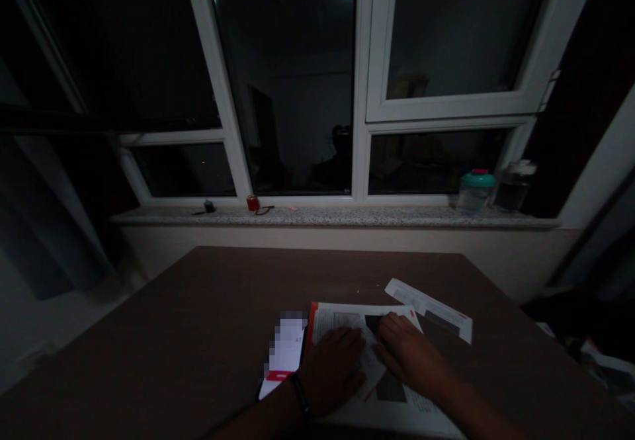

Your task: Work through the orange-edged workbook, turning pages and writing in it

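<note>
Both hands rest on a printed magazine (342, 420) that lies on the brown table. A smaller printed piece of paper (373, 367) sits on top of it, between the hands. My left hand (335, 370), with a dark band at the wrist, lies palm down across the paper's left part, fingers stretched out. My right hand (403, 347) presses on the upper right of the magazine, its fingers laid forward and its thumb pointing to the paper. Dim light hides whether either hand pinches an edge. Left of the magazine is a lit phone (285, 351).
A cut strip of printed paper (431, 311) lies right of the magazine on the table (223, 308). Along the stone windowsill (337, 216) stand a green-lidded bottle (475, 192), a second clear bottle (513, 187), a small red jar (253, 203) and a dark little bottle (209, 206).
</note>
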The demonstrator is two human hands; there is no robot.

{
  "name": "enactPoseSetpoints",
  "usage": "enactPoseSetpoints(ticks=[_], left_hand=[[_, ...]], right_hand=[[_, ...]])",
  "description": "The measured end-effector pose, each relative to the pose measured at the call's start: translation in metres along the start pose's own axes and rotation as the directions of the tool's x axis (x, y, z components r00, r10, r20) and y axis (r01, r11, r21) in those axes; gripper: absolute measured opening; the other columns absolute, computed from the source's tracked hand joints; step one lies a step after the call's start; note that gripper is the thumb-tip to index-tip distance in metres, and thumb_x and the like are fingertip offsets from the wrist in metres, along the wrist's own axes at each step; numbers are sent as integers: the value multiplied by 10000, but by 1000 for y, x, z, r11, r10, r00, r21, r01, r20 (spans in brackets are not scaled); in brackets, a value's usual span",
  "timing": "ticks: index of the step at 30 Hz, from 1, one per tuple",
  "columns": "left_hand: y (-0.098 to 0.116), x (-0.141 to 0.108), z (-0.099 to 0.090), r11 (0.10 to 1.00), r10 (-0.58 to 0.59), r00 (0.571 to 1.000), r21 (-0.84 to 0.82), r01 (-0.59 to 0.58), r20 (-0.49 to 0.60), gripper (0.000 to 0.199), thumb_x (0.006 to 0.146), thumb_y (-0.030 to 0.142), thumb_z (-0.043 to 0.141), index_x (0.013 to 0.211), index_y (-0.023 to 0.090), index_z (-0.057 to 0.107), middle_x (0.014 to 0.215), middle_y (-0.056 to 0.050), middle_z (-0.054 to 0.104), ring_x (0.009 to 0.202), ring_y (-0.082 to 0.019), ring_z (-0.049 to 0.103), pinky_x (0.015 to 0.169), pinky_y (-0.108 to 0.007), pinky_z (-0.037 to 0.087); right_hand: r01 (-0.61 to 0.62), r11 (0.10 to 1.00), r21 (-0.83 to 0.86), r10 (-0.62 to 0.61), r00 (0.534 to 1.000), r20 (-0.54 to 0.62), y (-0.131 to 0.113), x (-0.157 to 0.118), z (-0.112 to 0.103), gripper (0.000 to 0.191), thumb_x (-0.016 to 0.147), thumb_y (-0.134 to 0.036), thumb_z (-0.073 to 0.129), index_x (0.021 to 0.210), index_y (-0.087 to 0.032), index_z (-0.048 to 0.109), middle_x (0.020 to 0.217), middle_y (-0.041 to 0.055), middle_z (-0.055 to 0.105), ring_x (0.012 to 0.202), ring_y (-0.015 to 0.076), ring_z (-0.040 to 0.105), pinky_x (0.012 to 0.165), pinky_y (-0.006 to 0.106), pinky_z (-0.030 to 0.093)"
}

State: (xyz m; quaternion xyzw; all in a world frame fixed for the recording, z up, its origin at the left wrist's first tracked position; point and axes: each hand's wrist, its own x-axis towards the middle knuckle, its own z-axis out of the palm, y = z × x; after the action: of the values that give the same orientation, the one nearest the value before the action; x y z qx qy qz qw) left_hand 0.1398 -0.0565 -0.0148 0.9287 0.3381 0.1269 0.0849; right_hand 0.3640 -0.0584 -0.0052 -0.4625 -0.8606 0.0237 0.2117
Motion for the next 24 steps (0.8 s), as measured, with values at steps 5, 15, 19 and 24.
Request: enactPoseSetpoints(ticks=[5, 15, 19, 24], left_hand=[[1, -1, -1, 1000, 11, 1000, -29, -11, -7, 540, 916, 302, 585, 1406, 183, 391, 1432, -90, 450, 1310, -259, 384, 1102, -409, 294], [2, 0, -4, 997, 25, 999, -76, -26, -21, 460, 872, 282, 622, 1294, 173, 476, 1383, -97, 487, 1256, -270, 432, 1067, -397, 332], [1, 1, -3, 997, 18, 1000, -80, -20, -21, 427, 850, 254, 649, 1242, 177, 498, 1337, -91, 514, 1223, -270, 454, 1047, -392, 350], [1, 1, -4, 997, 35, 999, -74, -37, -29, 442, 863, 282, 659, 1258, 190, 485, 1325, -85, 518, 1217, -274, 454, 1044, -401, 346]], right_hand=[[18, 1000, 10, -18, 1000, 14, 0, 0, -3, 100, 930, -251, 509, 851, -209, 553, 911, 51, 583, 887, 237, 527, 785, 375, 433], [137, 985, 110, -144, 988, 57, 1, 0, -1, 184, 936, -170, 430, 948, -213, 607, 961, 59, 613, 950, 220, 553, 936, 417, 422], [152, 978, 140, -161, 985, 61, 2, -1, -2, 218, 905, -132, 447, 980, -217, 632, 1044, 69, 633, 1006, 228, 563, 973, 431, 413], [173, 973, 149, -185, 981, 66, 0, -2, -6, 260, 898, -118, 442, 999, -230, 654, 1158, 64, 636, 1071, 224, 568, 1035, 437, 381]])
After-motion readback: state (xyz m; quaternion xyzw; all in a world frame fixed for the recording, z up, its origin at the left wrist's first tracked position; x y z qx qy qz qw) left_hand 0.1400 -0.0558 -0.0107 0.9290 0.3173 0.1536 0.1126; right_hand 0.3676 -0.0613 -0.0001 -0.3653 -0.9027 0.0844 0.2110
